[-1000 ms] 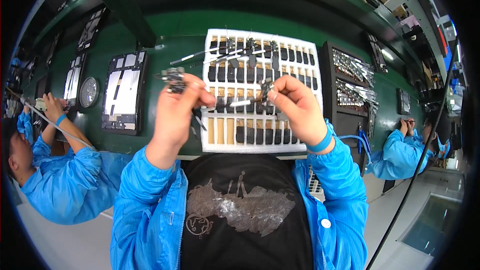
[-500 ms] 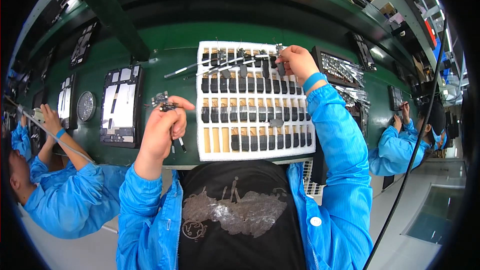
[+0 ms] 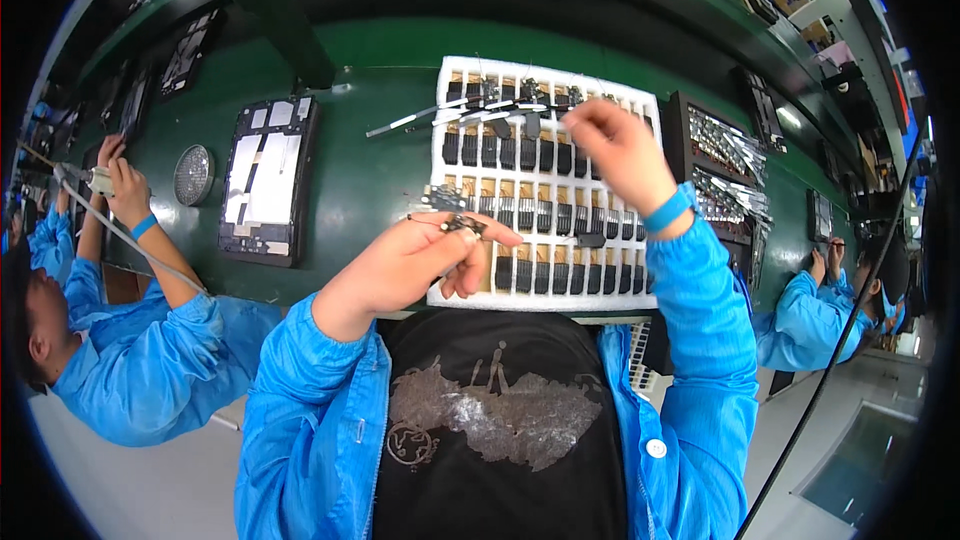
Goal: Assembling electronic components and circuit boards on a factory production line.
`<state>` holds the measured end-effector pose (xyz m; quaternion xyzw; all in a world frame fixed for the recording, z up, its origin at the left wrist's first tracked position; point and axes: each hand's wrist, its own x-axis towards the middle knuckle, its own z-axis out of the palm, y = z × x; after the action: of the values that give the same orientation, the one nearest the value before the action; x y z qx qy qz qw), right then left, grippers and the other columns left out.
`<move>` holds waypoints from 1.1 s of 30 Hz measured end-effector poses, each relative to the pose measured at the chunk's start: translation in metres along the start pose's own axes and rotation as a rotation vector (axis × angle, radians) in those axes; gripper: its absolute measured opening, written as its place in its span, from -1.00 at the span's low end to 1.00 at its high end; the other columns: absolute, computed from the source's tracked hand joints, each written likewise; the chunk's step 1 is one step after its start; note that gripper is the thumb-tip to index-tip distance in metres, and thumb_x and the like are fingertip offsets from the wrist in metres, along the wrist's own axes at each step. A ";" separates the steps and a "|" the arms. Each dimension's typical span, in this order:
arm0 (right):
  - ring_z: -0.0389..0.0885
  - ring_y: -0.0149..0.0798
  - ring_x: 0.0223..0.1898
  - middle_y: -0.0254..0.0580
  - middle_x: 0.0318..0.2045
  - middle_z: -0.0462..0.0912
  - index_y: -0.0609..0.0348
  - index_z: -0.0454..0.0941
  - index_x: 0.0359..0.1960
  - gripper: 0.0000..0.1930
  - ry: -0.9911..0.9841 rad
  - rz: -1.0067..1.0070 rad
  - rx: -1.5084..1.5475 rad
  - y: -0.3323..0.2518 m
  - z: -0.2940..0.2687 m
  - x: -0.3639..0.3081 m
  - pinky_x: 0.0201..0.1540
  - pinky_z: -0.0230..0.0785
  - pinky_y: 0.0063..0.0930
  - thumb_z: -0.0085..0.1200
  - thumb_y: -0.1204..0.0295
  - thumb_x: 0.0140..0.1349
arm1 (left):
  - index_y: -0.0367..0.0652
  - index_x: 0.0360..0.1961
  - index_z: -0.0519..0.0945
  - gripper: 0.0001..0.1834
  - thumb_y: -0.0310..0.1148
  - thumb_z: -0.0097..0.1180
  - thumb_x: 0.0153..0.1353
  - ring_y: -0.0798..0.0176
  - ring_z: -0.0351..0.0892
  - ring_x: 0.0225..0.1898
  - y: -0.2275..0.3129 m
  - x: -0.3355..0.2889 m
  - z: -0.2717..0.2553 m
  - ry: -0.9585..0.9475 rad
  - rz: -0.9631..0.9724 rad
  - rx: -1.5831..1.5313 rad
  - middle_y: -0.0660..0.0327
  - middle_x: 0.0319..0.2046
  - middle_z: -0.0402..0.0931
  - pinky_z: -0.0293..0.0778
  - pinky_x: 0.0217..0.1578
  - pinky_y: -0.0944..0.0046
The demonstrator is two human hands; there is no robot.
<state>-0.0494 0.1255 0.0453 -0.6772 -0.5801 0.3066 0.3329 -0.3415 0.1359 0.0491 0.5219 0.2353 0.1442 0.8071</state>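
Now gripping the boards (image 3: 443, 198) between thumb and fingers of the left hand (image 3: 420, 260), above the near left corner of the white tray (image 3: 545, 302). Half a second ago, holding them out over the green counter (image 3: 350, 190), past the tray's left edge. Reaching with the right hand (image 3: 625, 155) over the right part of the upper rows, fingers bent; cannot tell whether fully closed or holding anything. Compared with that earlier view, drawn slightly back from the tray's far edge toward the body. A second ago, plainly pinching a board in the right hand, with both hands closer together. Since half a second ago, leaving the strips (image 3: 403, 122) as they lie across the tray's far left edge, and the black block (image 3: 592, 239) unmoved on the lower rows. Likewise unmoved on either side: panel (image 3: 265, 175) and round dish (image 3: 194, 175) to the left, box (image 3: 678, 135) to the right.
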 end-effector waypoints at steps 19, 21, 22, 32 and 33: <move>0.68 -0.27 -0.47 -0.06 -0.43 0.64 0.39 0.46 -0.24 -0.90 -0.436 0.149 0.911 -0.063 0.050 -0.068 -0.37 0.51 -0.49 -0.03 0.56 0.42 | -0.32 -0.38 0.65 -0.55 -0.25 -0.17 0.52 0.39 0.56 -0.37 -0.032 0.002 0.016 0.084 0.062 0.166 0.22 -0.44 0.65 0.52 -0.25 0.32; 0.67 -0.28 -0.45 -0.07 -0.43 0.64 0.40 0.47 -0.24 -0.90 -0.430 0.172 0.947 -0.061 0.049 -0.070 -0.36 0.51 -0.50 -0.02 0.56 0.41 | -0.33 -0.38 0.65 -0.56 -0.26 -0.14 0.51 0.39 0.57 -0.38 -0.034 0.001 0.017 0.120 0.060 0.165 0.21 -0.45 0.66 0.52 -0.26 0.33; 0.53 -0.41 -0.42 -0.22 -0.39 0.59 0.34 0.50 -0.23 -0.92 -0.424 0.166 0.961 -0.059 0.050 -0.071 -0.33 0.41 -0.55 0.00 0.56 0.40 | -0.34 -0.38 0.66 -0.58 -0.27 -0.11 0.51 0.39 0.58 -0.39 -0.035 0.001 0.017 0.158 0.061 0.168 0.20 -0.46 0.67 0.53 -0.27 0.34; 0.37 -0.70 -0.52 -0.42 -0.48 0.63 0.21 0.52 -0.29 -0.91 -0.268 -0.029 0.470 -0.050 0.053 -0.087 -0.48 0.22 -0.72 0.10 0.47 0.38 | -0.38 -0.36 0.66 -0.62 -0.27 0.00 0.47 0.39 0.62 -0.40 -0.048 0.005 0.020 0.198 0.065 0.110 0.19 -0.50 0.66 0.54 -0.29 0.35; 0.37 -0.69 -0.51 -0.42 -0.48 0.63 0.21 0.52 -0.29 -0.90 -0.274 0.046 0.519 -0.049 0.054 -0.089 -0.48 0.22 -0.72 0.10 0.46 0.38 | -0.37 -0.33 0.65 -0.57 -0.19 -0.04 0.49 0.37 0.61 -0.37 -0.048 0.004 0.022 0.193 0.053 0.095 0.18 -0.46 0.66 0.53 -0.26 0.34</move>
<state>-0.1331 0.0480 0.0554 -0.5349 -0.5062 0.5407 0.4066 -0.3274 0.1008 0.0118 0.5494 0.3045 0.2036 0.7510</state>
